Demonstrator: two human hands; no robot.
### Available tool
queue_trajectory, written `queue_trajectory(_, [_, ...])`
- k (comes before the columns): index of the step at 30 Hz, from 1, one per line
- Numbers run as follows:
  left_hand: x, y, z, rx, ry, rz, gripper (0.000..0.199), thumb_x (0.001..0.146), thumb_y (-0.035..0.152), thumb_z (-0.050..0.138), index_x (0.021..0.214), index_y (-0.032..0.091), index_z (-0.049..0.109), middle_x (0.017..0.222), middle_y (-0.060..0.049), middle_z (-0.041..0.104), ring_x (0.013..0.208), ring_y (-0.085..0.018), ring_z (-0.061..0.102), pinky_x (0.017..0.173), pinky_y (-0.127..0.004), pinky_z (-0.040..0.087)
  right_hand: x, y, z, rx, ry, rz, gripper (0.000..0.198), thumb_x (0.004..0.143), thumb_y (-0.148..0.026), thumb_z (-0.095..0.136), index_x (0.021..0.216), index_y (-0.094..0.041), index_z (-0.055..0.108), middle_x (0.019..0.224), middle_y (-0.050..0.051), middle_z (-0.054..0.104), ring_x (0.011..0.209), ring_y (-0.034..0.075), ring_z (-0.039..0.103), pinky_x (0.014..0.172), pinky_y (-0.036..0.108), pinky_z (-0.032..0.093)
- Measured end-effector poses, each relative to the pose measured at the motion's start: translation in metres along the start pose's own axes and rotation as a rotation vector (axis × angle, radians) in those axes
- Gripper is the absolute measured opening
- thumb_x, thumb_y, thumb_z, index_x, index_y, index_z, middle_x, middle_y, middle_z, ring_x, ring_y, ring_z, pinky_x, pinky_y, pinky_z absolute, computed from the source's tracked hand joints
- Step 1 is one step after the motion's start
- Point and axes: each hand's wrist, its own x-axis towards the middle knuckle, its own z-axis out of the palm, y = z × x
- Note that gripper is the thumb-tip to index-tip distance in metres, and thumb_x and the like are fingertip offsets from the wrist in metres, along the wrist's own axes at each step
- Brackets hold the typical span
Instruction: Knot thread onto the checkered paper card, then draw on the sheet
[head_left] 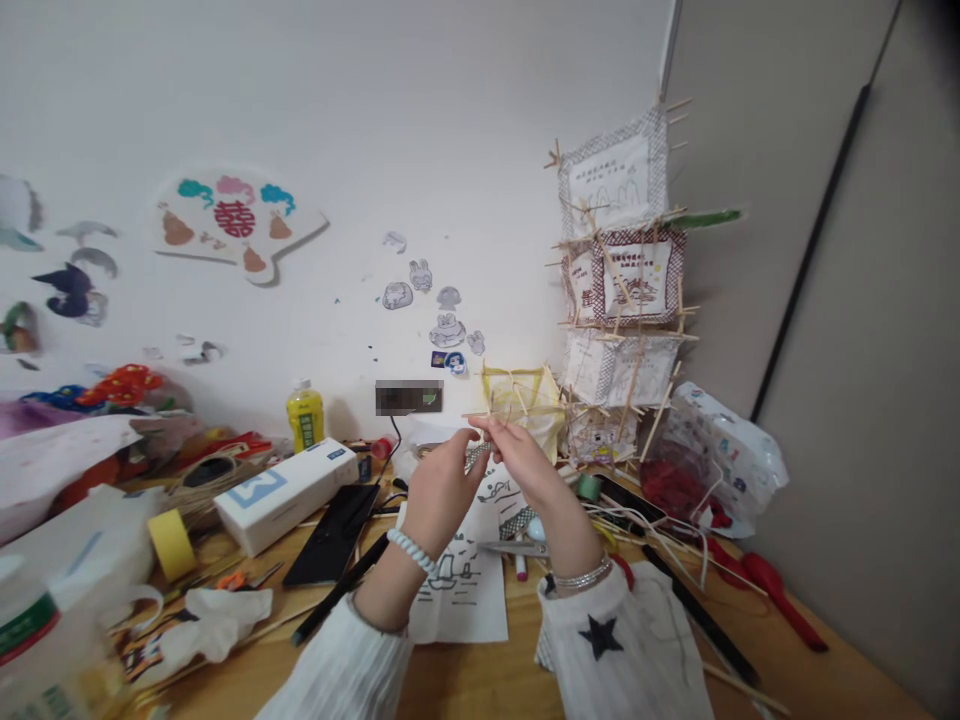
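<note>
My left hand [446, 480] and my right hand [519, 455] meet in the middle of the view, raised above the table. Their fingertips are pinched together around a thin wooden stick [474, 416]. A strip with a checked pattern hangs by the left fingers; the fingers hide how it joins the stick. Under my wrists lies a white sheet with dark ink drawings [465, 590]. Scissors [517, 548] rest beside my right wrist, close to a marker [521, 568]. Just behind the hands stands a small yellow lantern frame [536, 400].
A tall tower of paper lanterns on sticks [637, 270] rises at the back right. To the left are a white box [289, 490], a black phone-like slab [330, 535], yellow tape [171, 547] and a yellow drink bottle [304, 418]. Cords and a red strip [784, 595] lie right.
</note>
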Motion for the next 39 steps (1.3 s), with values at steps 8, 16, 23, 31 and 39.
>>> queue_trajectory(8, [0.010, -0.006, -0.008, -0.415, -0.151, -0.099, 0.026, 0.076, 0.037, 0.050, 0.065, 0.016, 0.061, 0.056, -0.001, 0.054, 0.053, -0.013, 0.045, 0.050, -0.023, 0.033, 0.006, 0.004, -0.008, 0.038, -0.037, 0.019, 0.030, 0.073, -0.039, 0.056, 0.090, -0.017, 0.068, 0.065, -0.001, 0.053, 0.056, 0.010, 0.041, 0.054, 0.024, 0.033])
queue_trajectory(16, [0.008, -0.003, -0.011, -0.271, -0.167, -0.020, 0.026, 0.073, 0.038, 0.053, 0.071, 0.015, 0.065, 0.051, 0.001, 0.051, 0.048, -0.011, 0.041, 0.046, -0.022, 0.029, 0.005, 0.007, -0.001, -0.074, -0.042, -0.053, 0.028, 0.074, -0.035, 0.055, 0.093, -0.020, 0.068, 0.089, 0.004, 0.064, 0.085, 0.019, 0.054, 0.074, 0.030, 0.040])
queue_trajectory(23, [0.008, -0.006, -0.013, -0.252, -0.192, -0.004, 0.030, 0.076, 0.038, 0.048, 0.061, 0.015, 0.060, 0.051, 0.002, 0.049, 0.049, -0.011, 0.039, 0.048, -0.023, 0.028, 0.013, 0.013, -0.004, -0.209, 0.057, -0.145, 0.017, 0.069, -0.029, 0.058, 0.074, -0.019, 0.071, 0.081, 0.004, 0.065, 0.087, 0.022, 0.055, 0.081, 0.035, 0.039])
queue_trajectory(31, [0.016, -0.027, -0.017, -0.638, -0.011, -0.355, 0.027, 0.068, 0.040, 0.057, 0.064, 0.014, 0.059, 0.050, 0.003, 0.050, 0.039, -0.006, 0.034, 0.039, -0.020, 0.027, 0.018, 0.019, -0.016, -0.007, 0.187, -0.046, 0.035, 0.068, -0.034, 0.057, 0.092, -0.011, 0.068, 0.051, -0.004, 0.047, 0.047, 0.008, 0.040, 0.048, 0.023, 0.033])
queue_trajectory(39, [0.025, -0.055, -0.061, -1.029, 0.419, -0.444, 0.025, 0.060, 0.033, 0.066, 0.070, 0.012, 0.057, 0.068, -0.003, 0.063, 0.061, -0.013, 0.059, 0.056, -0.023, 0.048, 0.021, 0.012, -0.063, 0.190, 0.621, -0.178, 0.033, 0.061, -0.027, 0.060, 0.091, -0.014, 0.065, 0.068, -0.001, 0.058, 0.051, 0.007, 0.044, 0.053, 0.023, 0.038])
